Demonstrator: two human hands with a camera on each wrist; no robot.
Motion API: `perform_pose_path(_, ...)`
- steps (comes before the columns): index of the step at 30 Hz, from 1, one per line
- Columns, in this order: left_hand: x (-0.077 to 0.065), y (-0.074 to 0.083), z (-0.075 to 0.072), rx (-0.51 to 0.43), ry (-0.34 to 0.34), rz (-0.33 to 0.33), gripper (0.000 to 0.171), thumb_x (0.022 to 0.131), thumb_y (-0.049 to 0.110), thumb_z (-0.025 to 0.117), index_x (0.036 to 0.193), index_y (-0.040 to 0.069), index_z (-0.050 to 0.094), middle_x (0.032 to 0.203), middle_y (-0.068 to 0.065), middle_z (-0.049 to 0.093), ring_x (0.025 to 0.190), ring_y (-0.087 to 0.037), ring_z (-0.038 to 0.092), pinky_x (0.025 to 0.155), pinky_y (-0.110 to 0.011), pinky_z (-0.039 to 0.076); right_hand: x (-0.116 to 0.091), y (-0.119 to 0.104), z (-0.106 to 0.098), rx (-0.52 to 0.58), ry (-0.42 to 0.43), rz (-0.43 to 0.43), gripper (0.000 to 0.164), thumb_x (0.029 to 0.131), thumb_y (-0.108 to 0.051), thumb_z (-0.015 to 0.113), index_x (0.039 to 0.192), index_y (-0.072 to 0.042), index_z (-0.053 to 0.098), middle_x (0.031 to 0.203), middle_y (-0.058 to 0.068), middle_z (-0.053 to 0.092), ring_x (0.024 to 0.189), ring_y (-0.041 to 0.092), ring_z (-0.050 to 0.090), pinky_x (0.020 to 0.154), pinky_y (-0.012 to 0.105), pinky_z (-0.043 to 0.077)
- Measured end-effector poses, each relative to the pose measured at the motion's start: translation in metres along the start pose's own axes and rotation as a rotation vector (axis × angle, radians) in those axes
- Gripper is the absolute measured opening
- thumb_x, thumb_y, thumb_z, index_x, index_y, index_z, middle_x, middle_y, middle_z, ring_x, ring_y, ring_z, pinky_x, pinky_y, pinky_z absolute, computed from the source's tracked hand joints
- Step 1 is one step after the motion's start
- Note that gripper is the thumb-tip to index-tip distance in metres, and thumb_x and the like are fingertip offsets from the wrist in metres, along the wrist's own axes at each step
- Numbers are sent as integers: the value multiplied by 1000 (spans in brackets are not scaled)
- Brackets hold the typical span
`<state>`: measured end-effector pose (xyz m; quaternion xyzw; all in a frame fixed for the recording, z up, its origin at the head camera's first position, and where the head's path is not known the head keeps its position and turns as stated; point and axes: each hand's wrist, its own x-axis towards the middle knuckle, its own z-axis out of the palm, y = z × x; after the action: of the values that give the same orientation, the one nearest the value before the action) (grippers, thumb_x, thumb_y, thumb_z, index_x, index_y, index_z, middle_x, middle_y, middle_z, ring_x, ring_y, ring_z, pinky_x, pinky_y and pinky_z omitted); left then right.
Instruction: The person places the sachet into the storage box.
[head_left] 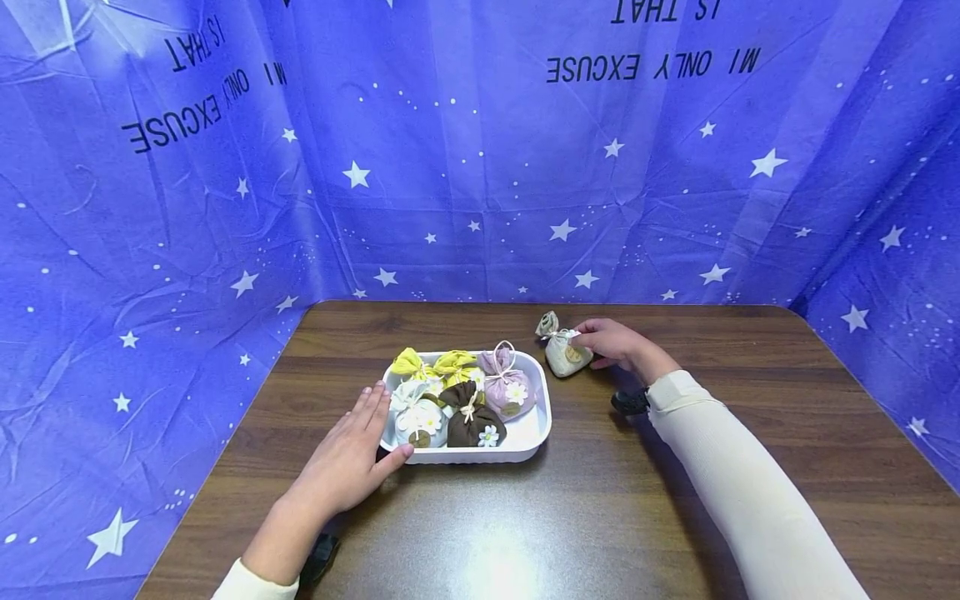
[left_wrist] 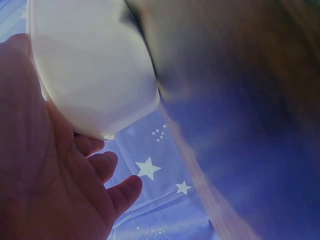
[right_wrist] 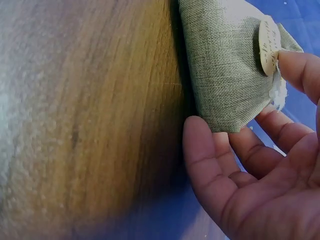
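A white tray [head_left: 534,442] holds several drawstring sachets: two yellow ones [head_left: 408,364] at the back, a lilac one [head_left: 497,379] at right, a pale blue one [head_left: 412,417] and a dark brown one [head_left: 474,423] in front. My left hand [head_left: 348,454] rests against the tray's left end, fingers extended along its side and thumb at the front wall. Beyond the tray's back right corner, a grey-beige linen sachet [head_left: 564,357] stands tilted on the table. My right hand [head_left: 617,343] pinches it from the right, with the thumb by its round tag [right_wrist: 269,47] and fingers around the side.
The brown wooden table [head_left: 600,517] reaches back to a blue star-printed curtain [head_left: 480,183], which also hangs on both sides. Black wrist straps [head_left: 630,403] show under the forearms.
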<state>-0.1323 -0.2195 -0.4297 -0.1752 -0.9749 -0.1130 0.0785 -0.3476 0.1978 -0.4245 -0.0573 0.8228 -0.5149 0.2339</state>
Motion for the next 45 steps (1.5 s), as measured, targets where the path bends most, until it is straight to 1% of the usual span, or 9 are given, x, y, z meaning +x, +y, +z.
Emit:
perform_pose_path(3,0,0,0,1,-2,1,86,99,56,50,151,-8,29,160,-22,24,146,-40,23,113,-57,30,0,1,1,6,-1,-10,38,98,-17,59,127,5,50,110,13,56,105,24,51,82,42,55)
perform_pose_path(10,0,1,0,0,2,3,86,99,56,50,151,-8,29,160,-22,24,146,-41,23,113,-57,30,-2,5,-1,4,-27,-76,36,94,-26,65,116,1,55,102,8,56,97,19,52,77,37,52)
perform_pose_path(15,0,1,0,3,4,4,86,99,56,50,151,-9,29,160,-22,24,145,-41,24,113,-56,30,1,7,0,4,7,-42,37,95,-19,62,123,4,52,107,9,56,98,19,53,80,37,52)
perform_pose_path(19,-1,0,0,-4,2,1,86,99,57,50,151,-8,29,160,-22,24,146,-41,23,114,-56,29,1,4,1,7,26,-28,37,97,-15,61,126,5,51,108,8,56,97,17,54,80,36,53)
perform_pose_path(25,-1,0,0,-4,-7,-2,88,98,58,49,152,-8,27,161,-22,21,146,-41,23,115,-54,28,-1,3,5,17,60,-39,36,96,-15,62,124,5,53,105,8,58,90,16,56,77,34,53)
perform_pose_path(30,0,1,0,-5,2,5,86,99,56,51,151,-9,29,160,-22,24,145,-42,25,114,-55,29,-2,4,7,22,87,-50,35,95,-15,63,122,4,54,104,8,58,87,16,56,74,33,53)
perform_pose_path(33,0,1,0,-4,0,3,86,99,56,50,152,-9,29,160,-22,24,145,-41,25,114,-55,29,-4,3,7,24,92,-59,36,94,-15,64,123,3,54,104,8,58,87,16,56,74,33,53)
perform_pose_path(39,0,0,-1,-3,-3,2,86,99,56,51,152,-8,28,160,-22,24,146,-41,24,113,-56,29,-7,5,4,30,106,-78,38,93,-16,65,124,4,54,103,7,58,84,15,56,70,31,53)
perform_pose_path(45,1,1,0,-1,6,7,86,98,55,53,152,-9,28,160,-23,23,145,-41,25,114,-55,30,-12,6,1,61,110,-95,37,93,-15,65,123,5,54,101,6,58,82,14,57,66,29,54)
